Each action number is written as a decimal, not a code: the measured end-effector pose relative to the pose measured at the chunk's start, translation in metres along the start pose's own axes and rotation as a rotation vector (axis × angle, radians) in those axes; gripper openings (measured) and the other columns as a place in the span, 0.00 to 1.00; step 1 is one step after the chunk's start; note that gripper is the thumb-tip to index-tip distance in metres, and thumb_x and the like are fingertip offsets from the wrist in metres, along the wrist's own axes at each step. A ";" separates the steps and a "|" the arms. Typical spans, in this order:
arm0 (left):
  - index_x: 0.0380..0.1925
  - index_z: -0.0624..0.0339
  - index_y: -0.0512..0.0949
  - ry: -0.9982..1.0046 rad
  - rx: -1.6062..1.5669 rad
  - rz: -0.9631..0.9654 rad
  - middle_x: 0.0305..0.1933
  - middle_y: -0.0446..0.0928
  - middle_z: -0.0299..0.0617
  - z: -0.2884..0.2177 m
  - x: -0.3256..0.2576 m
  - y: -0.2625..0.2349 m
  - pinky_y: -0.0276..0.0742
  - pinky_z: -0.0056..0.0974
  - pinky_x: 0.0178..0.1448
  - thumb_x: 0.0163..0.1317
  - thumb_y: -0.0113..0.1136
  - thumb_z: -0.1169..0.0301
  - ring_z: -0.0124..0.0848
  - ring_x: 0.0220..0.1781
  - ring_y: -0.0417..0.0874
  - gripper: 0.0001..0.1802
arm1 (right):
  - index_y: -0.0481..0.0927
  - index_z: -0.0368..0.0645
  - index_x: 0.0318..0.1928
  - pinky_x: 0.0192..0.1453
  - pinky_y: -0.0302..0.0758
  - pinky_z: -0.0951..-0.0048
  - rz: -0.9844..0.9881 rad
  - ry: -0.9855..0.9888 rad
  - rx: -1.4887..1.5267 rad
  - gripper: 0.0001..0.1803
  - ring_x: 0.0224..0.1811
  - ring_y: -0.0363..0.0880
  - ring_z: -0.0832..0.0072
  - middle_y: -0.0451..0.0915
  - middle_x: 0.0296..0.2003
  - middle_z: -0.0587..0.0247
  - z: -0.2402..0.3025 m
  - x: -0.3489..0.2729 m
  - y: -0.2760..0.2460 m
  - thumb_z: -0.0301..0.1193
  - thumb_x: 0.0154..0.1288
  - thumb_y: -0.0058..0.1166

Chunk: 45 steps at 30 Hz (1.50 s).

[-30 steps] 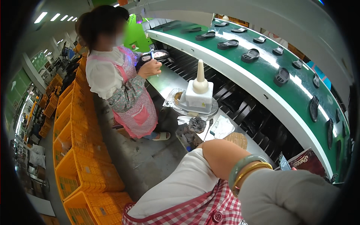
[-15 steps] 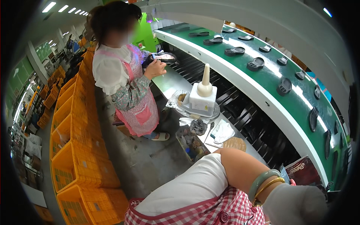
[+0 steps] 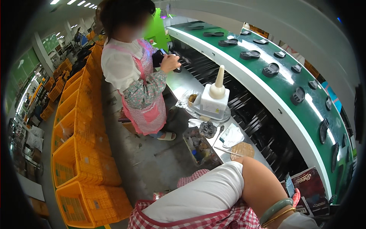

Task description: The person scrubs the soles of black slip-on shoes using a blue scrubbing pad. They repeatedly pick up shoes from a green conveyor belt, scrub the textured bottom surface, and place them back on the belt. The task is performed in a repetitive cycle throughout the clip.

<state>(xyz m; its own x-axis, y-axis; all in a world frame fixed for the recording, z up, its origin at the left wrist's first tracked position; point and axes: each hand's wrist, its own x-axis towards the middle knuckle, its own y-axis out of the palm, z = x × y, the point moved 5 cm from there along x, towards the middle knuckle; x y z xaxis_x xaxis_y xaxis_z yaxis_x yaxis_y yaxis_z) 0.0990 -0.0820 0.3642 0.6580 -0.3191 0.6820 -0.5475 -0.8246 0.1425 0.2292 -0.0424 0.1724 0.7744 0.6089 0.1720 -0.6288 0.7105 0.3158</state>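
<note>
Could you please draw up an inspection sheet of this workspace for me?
Surface: metal bench, partly covered; a white container with a cream cone stands on it.
Job's things: dark red printed item near the left arm; dark shoe soles spaced along the green conveyor belt.
Clutter: dark lump, crumpled white cloth and brown round pad on the bench.
Left hand: cut off by the lower edge; fingers and grip cannot be judged.
Right hand: nothing seen.
Cables: nothing seen clearly.
Surroundings: row of orange crates along the left; co-worker standing at the bench.
</note>
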 end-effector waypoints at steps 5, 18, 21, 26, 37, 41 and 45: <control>0.43 0.61 0.77 -0.074 -0.029 0.023 0.39 0.79 0.41 -0.009 -0.014 0.001 0.75 0.32 0.45 0.62 0.52 0.63 0.29 0.37 0.79 0.15 | 0.73 0.40 0.46 0.30 0.67 0.86 -0.003 0.023 0.000 0.14 0.31 0.71 0.82 0.75 0.35 0.66 -0.003 0.002 -0.007 0.38 0.68 0.47; 0.53 0.59 0.74 -0.595 0.406 -0.552 0.42 0.80 0.40 -0.060 -0.134 -0.184 0.75 0.31 0.47 0.65 0.51 0.61 0.25 0.39 0.79 0.20 | 0.74 0.40 0.45 0.27 0.67 0.85 -0.217 -0.085 0.096 0.12 0.25 0.71 0.83 0.75 0.33 0.67 -0.009 0.002 -0.040 0.35 0.69 0.45; 0.50 0.60 0.76 -0.525 0.641 -0.864 0.43 0.80 0.41 -0.073 -0.174 -0.264 0.75 0.33 0.49 0.64 0.52 0.61 0.28 0.42 0.80 0.19 | 0.74 0.41 0.45 0.26 0.67 0.85 -0.275 -0.093 0.034 0.12 0.24 0.71 0.83 0.75 0.32 0.69 -0.005 -0.002 -0.049 0.35 0.69 0.45; 0.46 0.61 0.76 -0.454 1.626 -1.118 0.46 0.78 0.47 -0.094 -0.210 -0.338 0.72 0.39 0.56 0.58 0.55 0.64 0.43 0.50 0.78 0.18 | 0.74 0.41 0.46 0.26 0.67 0.84 -0.342 -0.121 -0.045 0.13 0.23 0.71 0.83 0.75 0.33 0.69 -0.002 -0.005 -0.048 0.36 0.69 0.44; 0.58 0.57 0.66 -0.811 1.814 -1.134 0.63 0.60 0.53 -0.069 -0.164 -0.425 0.61 0.53 0.61 0.49 0.61 0.52 0.50 0.61 0.63 0.37 | 0.65 0.41 0.62 0.42 0.71 0.76 -0.513 -0.389 -0.518 0.21 0.45 0.77 0.73 0.73 0.51 0.56 0.007 -0.023 -0.025 0.37 0.74 0.38; 0.50 0.56 0.72 -0.890 1.908 -1.128 0.58 0.65 0.51 -0.059 -0.163 -0.448 0.63 0.51 0.57 0.52 0.54 0.64 0.48 0.54 0.68 0.23 | 0.66 0.39 0.61 0.43 0.71 0.76 -0.402 -0.429 -0.602 0.21 0.48 0.76 0.72 0.73 0.53 0.55 -0.015 -0.016 -0.014 0.35 0.74 0.38; 0.51 0.56 0.72 -0.975 1.801 -1.076 0.56 0.67 0.50 -0.057 -0.161 -0.451 0.64 0.49 0.56 0.52 0.53 0.71 0.47 0.54 0.69 0.22 | 0.66 0.38 0.61 0.43 0.70 0.76 -0.321 -0.397 -0.522 0.21 0.48 0.76 0.72 0.73 0.53 0.55 -0.018 -0.011 0.016 0.34 0.73 0.39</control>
<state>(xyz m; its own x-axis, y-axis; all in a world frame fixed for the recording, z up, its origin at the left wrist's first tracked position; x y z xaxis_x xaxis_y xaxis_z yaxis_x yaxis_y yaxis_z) 0.2107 0.3677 0.2307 0.5587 0.7663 0.3172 0.5370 -0.0428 -0.8425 0.2095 -0.0311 0.1591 0.8310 0.2393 0.5022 -0.2414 0.9684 -0.0620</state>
